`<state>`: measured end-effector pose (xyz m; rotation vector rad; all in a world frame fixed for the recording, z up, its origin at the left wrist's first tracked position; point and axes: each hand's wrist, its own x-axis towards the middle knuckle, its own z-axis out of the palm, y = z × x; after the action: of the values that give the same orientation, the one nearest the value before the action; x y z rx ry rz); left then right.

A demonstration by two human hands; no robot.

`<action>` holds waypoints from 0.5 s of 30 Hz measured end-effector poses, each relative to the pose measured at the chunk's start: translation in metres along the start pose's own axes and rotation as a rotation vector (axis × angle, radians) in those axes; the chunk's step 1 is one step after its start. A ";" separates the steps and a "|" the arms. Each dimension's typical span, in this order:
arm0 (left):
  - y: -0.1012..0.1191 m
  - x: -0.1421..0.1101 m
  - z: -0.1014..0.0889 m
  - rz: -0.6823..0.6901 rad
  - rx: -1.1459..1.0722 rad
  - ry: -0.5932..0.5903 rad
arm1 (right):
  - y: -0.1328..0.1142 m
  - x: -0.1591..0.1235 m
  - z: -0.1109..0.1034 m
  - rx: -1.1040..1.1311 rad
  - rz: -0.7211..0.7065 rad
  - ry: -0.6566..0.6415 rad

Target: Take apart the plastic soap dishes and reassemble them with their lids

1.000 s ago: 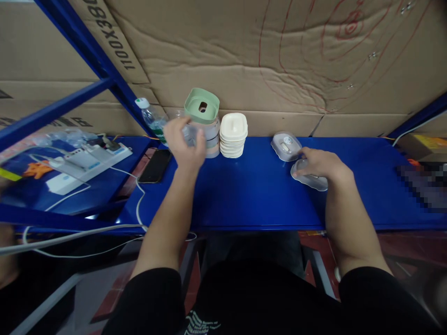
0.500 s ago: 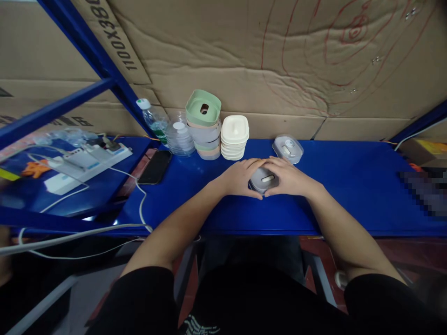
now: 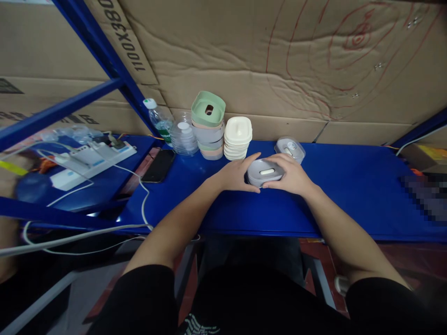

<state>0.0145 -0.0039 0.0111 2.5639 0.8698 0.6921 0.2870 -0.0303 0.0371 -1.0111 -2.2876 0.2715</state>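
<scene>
A small grey box [image 3: 255, 176] with rounded corners, its top carrying a white bar in the middle, sits between my two hands over the blue table. My left hand [image 3: 234, 177] cups its left side, thumb at the front and index finger raised behind. From the right, my right hand [image 3: 292, 176] grips it, thumb along the front edge and fingers over the back. The underside is hidden. Just behind my right hand lies a similar grey piece in clear plastic [image 3: 296, 150], partly covered by my fingers.
Behind my left hand are a stack of cream lids [image 3: 238, 130] and a stack of green, grey and pink trays [image 3: 208, 109]. Clear plastic covers [image 3: 185, 139], a bottle [image 3: 162, 125], a phone [image 3: 159, 165] and a power strip [image 3: 92, 165] with cables are at left. Cardboard [image 3: 226, 56] stands behind.
My hands have parted at the back, where the fingertips had met, and the left index finger has lifted. More of the grey box's top shows. The view has shifted slightly.
</scene>
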 end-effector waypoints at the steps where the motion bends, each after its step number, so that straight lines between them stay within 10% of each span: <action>1: 0.000 0.000 -0.001 0.008 -0.015 0.016 | 0.000 0.000 0.000 0.013 0.009 0.031; 15: -0.005 0.001 -0.002 0.046 -0.034 0.028 | -0.001 -0.001 0.014 0.091 0.143 0.179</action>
<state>0.0118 0.0006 0.0105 2.5569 0.8029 0.7512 0.2786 -0.0309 0.0264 -1.1080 -2.0287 0.3275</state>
